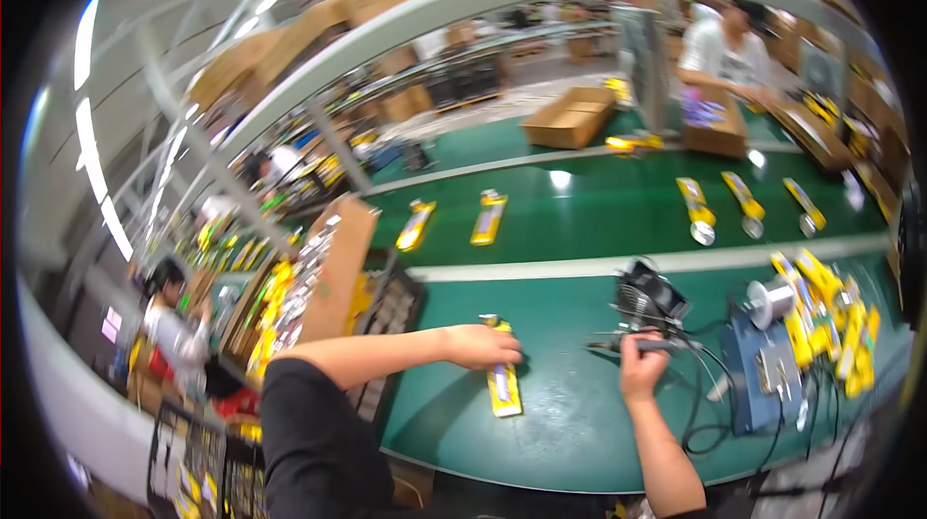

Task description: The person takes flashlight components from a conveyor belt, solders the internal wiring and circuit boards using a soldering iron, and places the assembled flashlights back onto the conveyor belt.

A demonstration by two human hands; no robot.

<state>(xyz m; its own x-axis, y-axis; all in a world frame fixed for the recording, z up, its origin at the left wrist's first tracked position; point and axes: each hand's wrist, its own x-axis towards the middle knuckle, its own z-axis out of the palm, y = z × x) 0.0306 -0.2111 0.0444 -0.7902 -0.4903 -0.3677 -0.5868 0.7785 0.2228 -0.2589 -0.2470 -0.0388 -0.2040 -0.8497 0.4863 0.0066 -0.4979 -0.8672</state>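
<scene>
A yellow piece (503, 393) is pressed to the green tabletop (570, 447), well to the left of a blue box (745, 374). It is gripped across its middle by the left hand (481, 346), the fingers curled over it. Between that piece and the blue box, a pen-shaped tool (663, 346), apparently a soldering iron, is grasped in the right hand (639, 364), its tip pointed leftward and apart from the piece.

For good work, in judgement, the piece is best held flat and steady, with fingertips placed clear of the tip; the cable (691, 422), looped just left of the blue box, is best left slack.

A coiled stand (649, 299) is seen beyond and to the left of the blue box; a wire reel (772, 303) is set at its far end, and a heap of yellow packs (856, 337) is piled just to its right. Beyond the blue box, yellow pieces are spread along a green belt (579, 229), with an open cardboard box (560, 135) farther off. A co-worker in white (719, 51) is pictured at the far side.

No brand can be read: labels on the yellow packs are too small and blurred, and no lettering is made out on the blue box.
</scene>
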